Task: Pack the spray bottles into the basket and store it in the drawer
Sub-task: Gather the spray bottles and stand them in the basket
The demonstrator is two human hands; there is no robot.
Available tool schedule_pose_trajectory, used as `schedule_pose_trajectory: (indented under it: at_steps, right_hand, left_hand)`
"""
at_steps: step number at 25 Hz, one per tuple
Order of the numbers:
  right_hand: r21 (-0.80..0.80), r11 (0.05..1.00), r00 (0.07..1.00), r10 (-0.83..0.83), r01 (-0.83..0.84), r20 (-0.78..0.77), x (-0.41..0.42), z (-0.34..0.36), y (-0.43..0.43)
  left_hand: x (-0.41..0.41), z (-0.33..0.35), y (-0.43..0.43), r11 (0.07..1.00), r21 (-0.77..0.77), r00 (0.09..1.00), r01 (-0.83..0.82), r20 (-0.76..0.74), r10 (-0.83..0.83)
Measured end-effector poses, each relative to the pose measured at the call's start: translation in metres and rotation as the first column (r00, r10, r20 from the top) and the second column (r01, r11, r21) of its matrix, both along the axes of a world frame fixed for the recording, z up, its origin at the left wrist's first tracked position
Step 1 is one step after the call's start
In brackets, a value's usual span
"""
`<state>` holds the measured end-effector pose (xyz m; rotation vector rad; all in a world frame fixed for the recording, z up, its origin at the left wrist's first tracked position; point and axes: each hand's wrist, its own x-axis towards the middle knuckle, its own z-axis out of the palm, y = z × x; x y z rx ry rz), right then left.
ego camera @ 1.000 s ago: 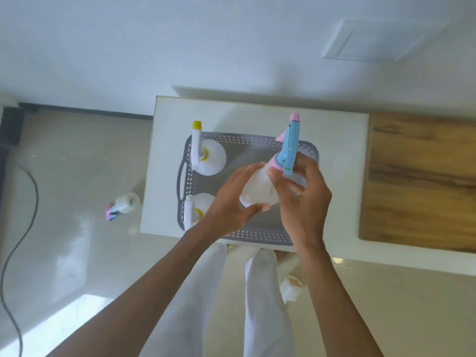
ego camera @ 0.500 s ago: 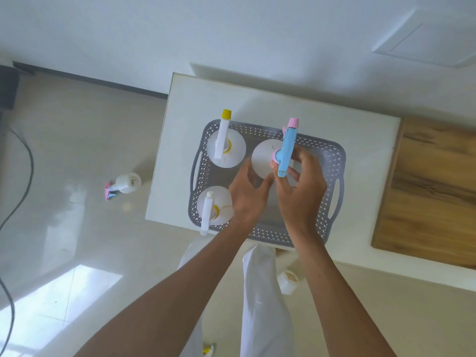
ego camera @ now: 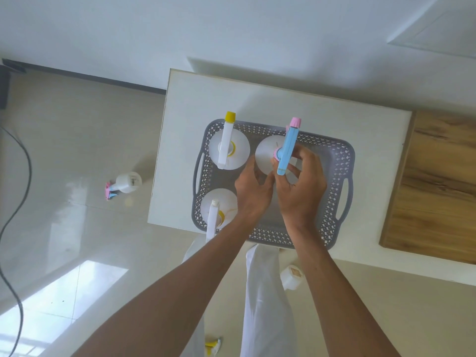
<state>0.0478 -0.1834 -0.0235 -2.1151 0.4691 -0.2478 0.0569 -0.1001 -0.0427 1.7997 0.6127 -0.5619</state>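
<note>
A grey perforated basket (ego camera: 337,161) sits on the white cabinet top (ego camera: 195,104). Two white spray bottles with yellow nozzles stand in its left side, one at the back (ego camera: 228,148) and one at the front (ego camera: 219,210). A white bottle with a blue and pink trigger (ego camera: 265,154) stands upright in the back middle. My right hand (ego camera: 300,186) grips its trigger head. My left hand (ego camera: 253,189) touches the bottle's near side with its fingertips.
One pink-and-blue spray bottle (ego camera: 125,182) lies on the tiled floor to the left. Another bottle (ego camera: 291,276) lies on the floor under the cabinet's front edge, and a yellow-nozzled one (ego camera: 212,347) near my legs. A wooden top (ego camera: 438,181) adjoins on the right. A black cable (ego camera: 15,228) runs along the far left.
The blue-triggered bottle went from tilted above the basket to standing upright inside it. Both hands lowered with it, and my left hand slipped from under its body to its side.
</note>
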Motion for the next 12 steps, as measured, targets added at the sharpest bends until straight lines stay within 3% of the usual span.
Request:
schedule_pose_trajectory:
  at_steps: [5, 9, 12]
  right_hand:
    - [-0.015, 1.0, 1.0, -0.016, 0.016, 0.0, -0.004, 0.0, 0.0]
    - [0.011, 0.999, 0.999, -0.042, 0.043, -0.027, -0.007, -0.001, -0.007]
    - [0.057, 0.987, 0.988, -0.149, 0.152, -0.05, -0.022, 0.007, -0.013]
  left_hand:
    - [-0.006, -0.005, 0.005, 0.998, -0.014, 0.997, 0.063, -0.045, -0.064]
    - [-0.021, 0.023, 0.008, 0.977, -0.204, 0.971, 0.055, -0.218, -0.1]
    - [-0.045, 0.069, 0.029, 0.927, -0.344, 0.93, 0.146, -0.271, -0.247]
